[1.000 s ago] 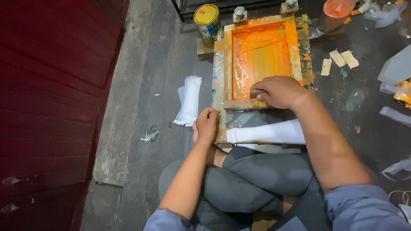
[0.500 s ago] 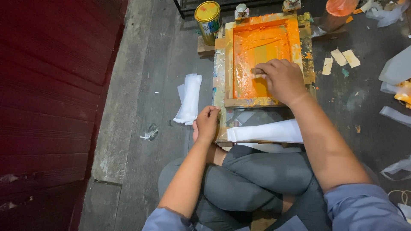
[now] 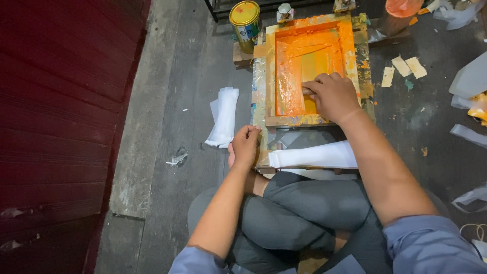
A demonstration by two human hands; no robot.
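A wooden printing frame (image 3: 264, 76) with an orange ink-covered screen (image 3: 299, 61) lies on the floor in front of my crossed legs. My right hand (image 3: 332, 96) is inside the frame, closed over a scraper whose pale edge shows at my fingertips, pressed on the screen. My left hand (image 3: 245, 146) is curled on the frame's near left corner. A stack of white sheets (image 3: 317, 156) lies under the frame's near end, above my knees.
A yellow-lidded paint can (image 3: 245, 18) stands beyond the frame's far left corner. Folded white sheets (image 3: 223, 116) lie left of the frame. A dark red wall (image 3: 56, 111) runs along the left. Paper scraps (image 3: 406, 68) and white pieces litter the floor at right.
My right hand has moved from the frame's near edge toward the far end across the orange screen. My left hand has stayed at the frame's near left corner.
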